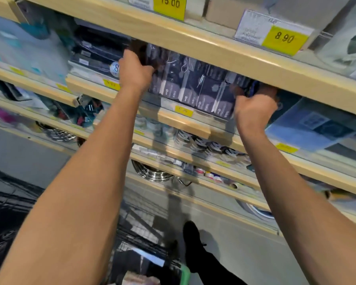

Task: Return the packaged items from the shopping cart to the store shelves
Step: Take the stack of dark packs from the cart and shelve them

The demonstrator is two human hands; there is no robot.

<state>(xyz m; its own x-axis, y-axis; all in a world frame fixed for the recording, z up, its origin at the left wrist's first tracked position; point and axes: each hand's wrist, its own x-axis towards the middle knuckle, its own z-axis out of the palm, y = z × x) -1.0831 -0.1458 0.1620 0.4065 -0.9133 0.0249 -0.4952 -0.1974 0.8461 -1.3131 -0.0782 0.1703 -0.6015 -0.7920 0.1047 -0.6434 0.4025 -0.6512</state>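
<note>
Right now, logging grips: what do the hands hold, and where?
Left hand and right hand clamp the row of dark packages by its two ends.

Yellow shelf price tags (169, 6): "15 00", "8.90" (284, 39).

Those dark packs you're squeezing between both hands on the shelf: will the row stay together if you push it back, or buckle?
The dark packs are glossy film, so probably slippery. Loose and upright, they may fan or tip unless left hand and right hand keep pressing.

Shop: wooden shelves (214, 48) stocked with goods, yellow price tags (284, 39), cart (144, 233).
</note>
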